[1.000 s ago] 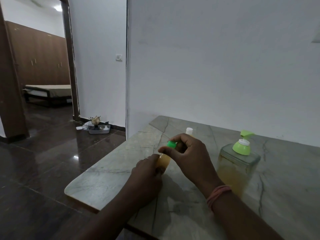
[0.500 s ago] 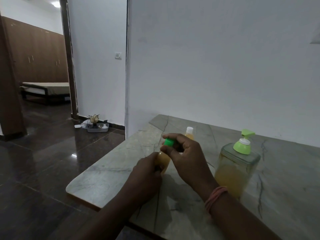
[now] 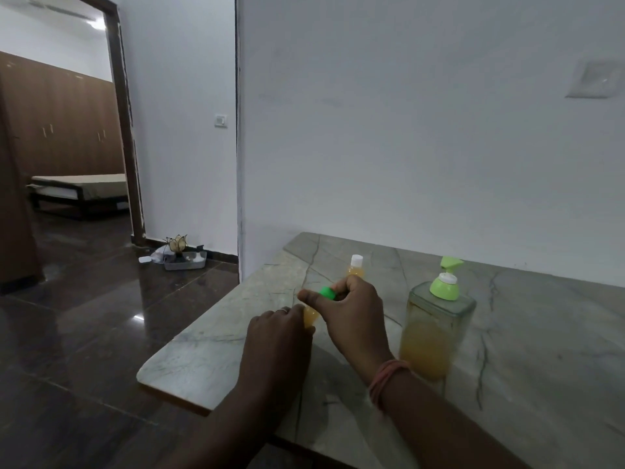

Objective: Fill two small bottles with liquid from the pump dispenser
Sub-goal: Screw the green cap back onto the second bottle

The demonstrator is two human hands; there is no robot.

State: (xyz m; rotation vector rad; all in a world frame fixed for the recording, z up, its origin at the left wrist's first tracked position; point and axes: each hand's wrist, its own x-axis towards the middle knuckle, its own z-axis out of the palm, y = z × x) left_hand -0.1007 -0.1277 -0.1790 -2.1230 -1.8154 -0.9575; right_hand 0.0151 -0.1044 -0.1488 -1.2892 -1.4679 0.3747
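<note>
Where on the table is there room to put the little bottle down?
The marble tabletop is bare at its near left corner, left of the left hand. It is also bare right of the green-topped pump dispenser. It is crowded in the middle: both hands, the green-capped small bottle, the right hand and the white-capped small bottle.

Single head view – looking forward and down, close over marble counter (image 3: 216, 360), facing white wall (image 3: 406, 130)

White wall (image 3: 406, 130) ahead, glossy dark floor (image 3: 84, 333) left, doorway (image 3: 125, 130) opening onto a low bed (image 3: 81, 187), wood panelling (image 3: 57, 130) behind.
</note>
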